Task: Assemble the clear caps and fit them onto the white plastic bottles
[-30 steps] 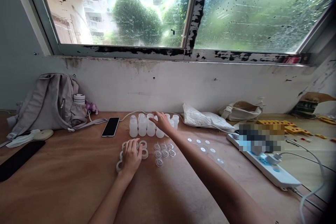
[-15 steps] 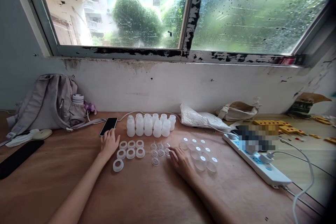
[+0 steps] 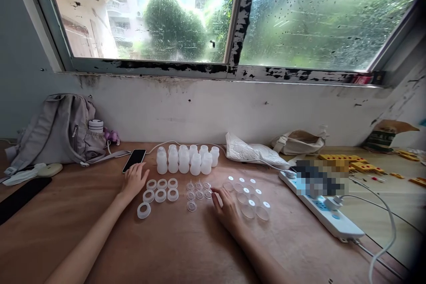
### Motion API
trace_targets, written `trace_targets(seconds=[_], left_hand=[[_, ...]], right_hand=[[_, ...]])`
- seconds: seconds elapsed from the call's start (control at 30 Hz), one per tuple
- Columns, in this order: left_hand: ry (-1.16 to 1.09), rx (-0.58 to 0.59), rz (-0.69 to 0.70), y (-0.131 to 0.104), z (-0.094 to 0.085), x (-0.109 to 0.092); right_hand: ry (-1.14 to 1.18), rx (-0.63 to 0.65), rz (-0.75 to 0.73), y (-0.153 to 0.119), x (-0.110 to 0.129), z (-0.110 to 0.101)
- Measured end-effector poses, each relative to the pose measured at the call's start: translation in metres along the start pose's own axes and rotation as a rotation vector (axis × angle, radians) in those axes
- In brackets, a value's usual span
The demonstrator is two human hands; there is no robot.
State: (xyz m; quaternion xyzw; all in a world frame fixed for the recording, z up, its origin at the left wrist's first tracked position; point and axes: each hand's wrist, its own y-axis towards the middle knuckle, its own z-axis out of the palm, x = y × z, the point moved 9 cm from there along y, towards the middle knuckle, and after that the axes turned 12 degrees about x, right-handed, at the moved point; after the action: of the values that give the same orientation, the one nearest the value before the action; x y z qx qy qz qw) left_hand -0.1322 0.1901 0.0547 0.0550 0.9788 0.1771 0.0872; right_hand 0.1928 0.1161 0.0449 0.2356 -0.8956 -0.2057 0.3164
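A person's left hand (image 3: 134, 180) beside a phone (image 3: 134, 160), right hand (image 3: 225, 204) near clear nipple-shaped pieces (image 3: 199, 195), white rings (image 3: 160, 195) between the hands, frosted bottles (image 3: 183, 159) clustered behind, round clear discs (image 3: 248, 211) to the right, power strip (image 3: 319, 204) farther right.

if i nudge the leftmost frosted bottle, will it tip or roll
The leftmost frosted bottle stands upright and looks taller than it is wide, so a push near the top could tip it. Its rounded sides suggest it might roll once down. The translucent, plastic-looking walls suggest it is fairly light.

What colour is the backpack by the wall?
The backpack is greyish, clearest in the current head view.
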Motion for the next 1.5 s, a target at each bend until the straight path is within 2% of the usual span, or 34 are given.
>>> trace_targets(seconds=[0.17, 0.23, 0.27, 0.33, 0.4, 0.57, 0.63, 0.7, 0.83, 1.03, 1.33, 1.5], left_hand=[[-0.087, 0.054, 0.262, -0.043, -0.01, -0.073], [-0.125, 0.09, 0.341, -0.054, -0.011, -0.092], [-0.127, 0.116, 0.334, -0.055, -0.01, -0.093], [-0.093, 0.165, 0.217, -0.045, -0.006, -0.077], [-0.043, 0.181, 0.001, -0.025, -0.003, -0.041], [-0.009, 0.199, -0.388, 0.027, 0.008, 0.051], [-0.012, 0.241, -0.487, 0.042, 0.019, 0.075], [-0.015, 0.273, -0.561, 0.053, 0.03, 0.089], [-0.009, 0.298, -0.642, 0.07, 0.049, 0.101], [0.021, 0.275, -0.626, 0.084, 0.06, 0.102], [0.039, 0.235, -0.619, 0.082, 0.061, 0.098], [0.019, 0.207, -0.54, 0.073, 0.049, 0.096]], right_hand=[[0.034, 0.03, -0.03, 0.0, 0.008, 0.007], [0.049, 0.046, -0.032, -0.001, 0.01, 0.01], [0.053, 0.047, -0.029, -0.001, 0.01, 0.01], [0.055, 0.037, -0.022, -0.001, 0.01, 0.009], [0.051, 0.031, -0.014, -0.002, 0.009, 0.008], [0.045, 0.044, 0.007, -0.001, 0.007, 0.009], [0.048, 0.044, 0.019, -0.001, 0.006, 0.009], [0.046, 0.041, 0.028, -0.001, 0.005, 0.009], [0.037, 0.056, 0.046, -0.001, 0.003, 0.009], [0.043, 0.092, 0.08, 0.0, 0.0, 0.013], [0.07, 0.12, 0.074, 0.001, 0.002, 0.015], [0.069, 0.119, 0.082, 0.001, 0.001, 0.014]])
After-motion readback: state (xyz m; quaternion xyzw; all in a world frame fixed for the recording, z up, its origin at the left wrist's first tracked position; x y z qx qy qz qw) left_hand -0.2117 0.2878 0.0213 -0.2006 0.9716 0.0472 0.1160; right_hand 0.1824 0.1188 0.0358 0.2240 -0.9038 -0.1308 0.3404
